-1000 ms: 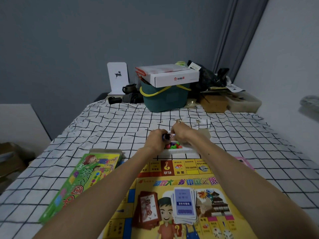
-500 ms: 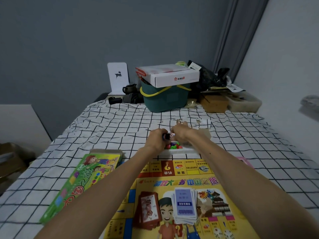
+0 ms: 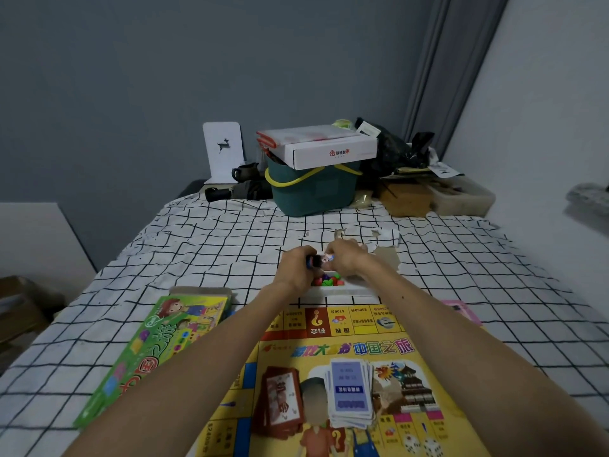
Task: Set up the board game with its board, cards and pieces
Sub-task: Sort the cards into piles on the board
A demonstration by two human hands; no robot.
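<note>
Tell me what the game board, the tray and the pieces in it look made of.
Game board: printed paper or thin card, faint sheen, lying flat. Tray: white, smooth rim, probably thin plastic; card possible. Pieces: likely plastic, judging by saturated red, green and blue.

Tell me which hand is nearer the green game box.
Left. The left hand is beyond the green game box, to its right; the right hand lies farther right.

Left hand (image 3: pixel 296 268) and right hand (image 3: pixel 344 260) both pinched a small piece (image 3: pixel 321 259) over the tray (image 3: pixel 339 290). Cards (image 3: pixel 349 390) sat on the board (image 3: pixel 362 329).
</note>
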